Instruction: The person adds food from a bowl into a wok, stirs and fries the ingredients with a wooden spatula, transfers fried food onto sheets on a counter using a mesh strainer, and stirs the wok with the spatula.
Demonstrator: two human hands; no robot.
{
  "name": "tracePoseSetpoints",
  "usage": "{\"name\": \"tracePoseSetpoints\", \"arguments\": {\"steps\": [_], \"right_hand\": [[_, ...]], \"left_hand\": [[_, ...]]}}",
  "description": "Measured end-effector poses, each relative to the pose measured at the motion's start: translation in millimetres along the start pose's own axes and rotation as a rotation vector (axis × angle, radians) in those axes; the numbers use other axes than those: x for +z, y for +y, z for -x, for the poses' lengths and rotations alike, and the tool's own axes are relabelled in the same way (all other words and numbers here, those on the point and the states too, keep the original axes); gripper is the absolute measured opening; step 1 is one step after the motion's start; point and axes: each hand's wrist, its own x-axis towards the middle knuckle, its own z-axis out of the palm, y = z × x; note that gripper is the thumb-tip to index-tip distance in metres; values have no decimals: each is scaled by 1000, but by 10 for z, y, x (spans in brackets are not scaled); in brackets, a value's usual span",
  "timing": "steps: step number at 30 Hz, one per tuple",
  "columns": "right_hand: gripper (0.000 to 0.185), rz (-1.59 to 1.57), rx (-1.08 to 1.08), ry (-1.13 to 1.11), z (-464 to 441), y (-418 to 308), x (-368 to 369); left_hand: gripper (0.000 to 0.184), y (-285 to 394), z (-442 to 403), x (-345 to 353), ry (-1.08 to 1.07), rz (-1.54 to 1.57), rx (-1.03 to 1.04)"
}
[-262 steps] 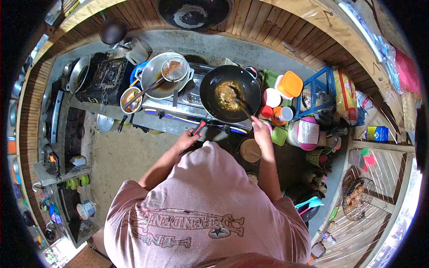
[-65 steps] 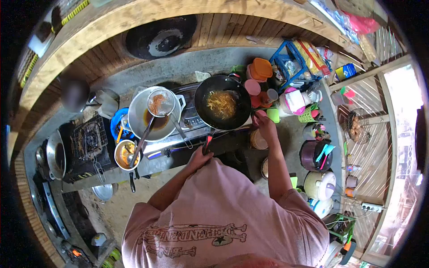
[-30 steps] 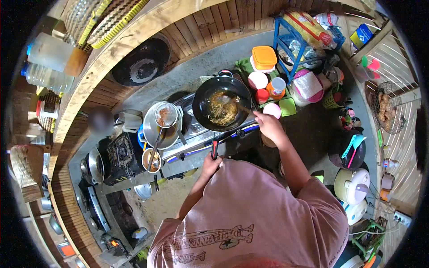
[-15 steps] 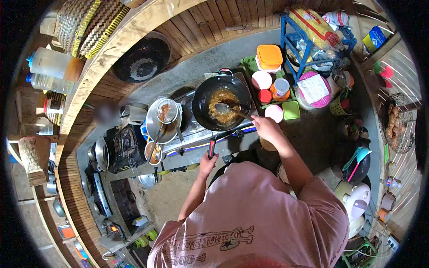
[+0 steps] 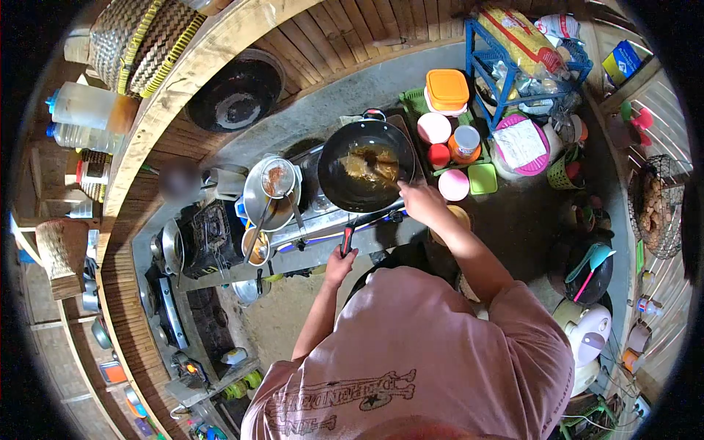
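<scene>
A black wok (image 5: pixel 345 192) sits on the stove (image 5: pixel 312 227), with brownish shredded food (image 5: pixel 359 166) in oily liquid near its middle. My left hand (image 5: pixel 339 265) is closed round the wok's red and black handle (image 5: pixel 347 240). My right hand (image 5: pixel 424 202) grips the end of a spatula, whose blade lies down in the food; only part of the spatula shows. To the left of the wok, a strainer (image 5: pixel 279 178) holding reddish bits rests over a large metal pot (image 5: pixel 258 192). A small pot (image 5: pixel 257 247) with orange-brown contents and a dark utensil stands just below it.
Right of the wok are lidded tubs (image 5: pixel 447 89), a red-lidded jar (image 5: pixel 438 155), a green container (image 5: pixel 482 178) and a blue rack (image 5: pixel 484 55). A grill (image 5: pixel 213 238) stands at the left. Another wok (image 5: pixel 235 92) hangs on the wall.
My right hand has shifted left and slightly up toward the wok, moving the spatula through the food. Its blade, visible half a second ago, is now mostly hidden. My left hand keeps hold of the handle.
</scene>
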Motion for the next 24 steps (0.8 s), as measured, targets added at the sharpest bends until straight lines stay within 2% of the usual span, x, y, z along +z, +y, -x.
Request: {"name": "tracePoseSetpoints", "arguments": {"steps": [2,6,9,12,16,19,24], "right_hand": [[39,-106,-107,-40,30,110,37],[48,43,-261,-4,138,186,-423],[40,162,-220,-63,295,-14,-1082],[40,209,-236,-76,326,67,-1199],[39,249,-215,-119,257,56,-1025],[47,-43,-246,-30,120,236,-291],[47,76,-140,1,-28,-306,45]], "left_hand": [[27,-2,-9,-13,25,-87,-12],[28,-33,-27,-56,-5,-32,-15],[28,80,20,-44,12,-59,-27],[28,72,14,-66,-6,-27,-12],[30,25,-17,-68,0,-40,-26],[29,-42,-21,-66,-6,-44,-17],[32,117,42,-36,1,-57,-24]]}}
